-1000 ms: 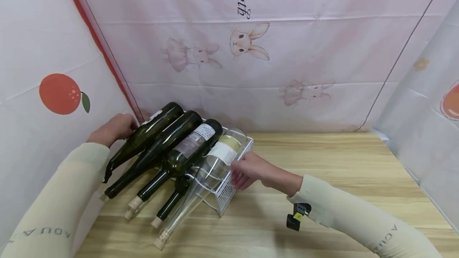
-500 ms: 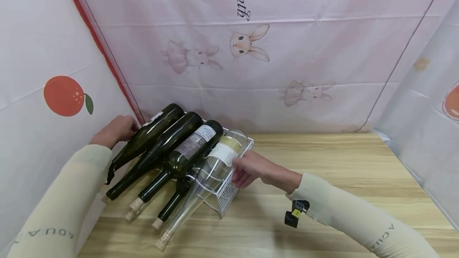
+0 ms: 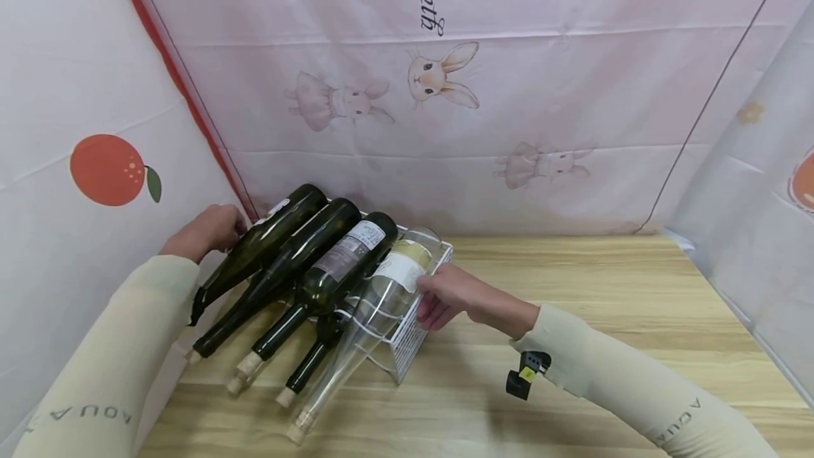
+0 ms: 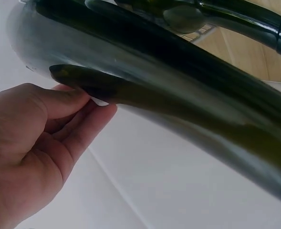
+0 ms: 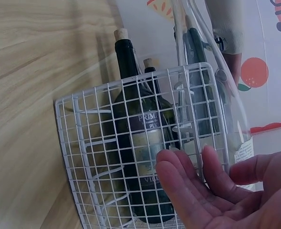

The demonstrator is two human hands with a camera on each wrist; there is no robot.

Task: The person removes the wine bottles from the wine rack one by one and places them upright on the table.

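Printed cloth (image 3: 483, 119) hangs behind your bench (image 3: 604, 302), with the wire rack (image 3: 408, 345) at the bench's left, near the cloth. Four bottles lie sloped along its top, necks towards you: dark bottle (image 3: 270, 233) far left, second dark bottle (image 3: 299, 249), labelled bottle (image 3: 343, 259), clear bottle (image 3: 381, 295) at the right. Below sits a lower bottle (image 3: 311, 362); an extra cork (image 3: 237, 384) points to another. Loading looks done — every bottle in view is in the rack — so what is left, if anything, likely concerns the rack itself. Your right hand (image 3: 450, 295) pinches the rack's upper side edge; your left hand (image 3: 213, 228) pinches something white beside the far-left bottle, probably rack wire, mostly hidden.
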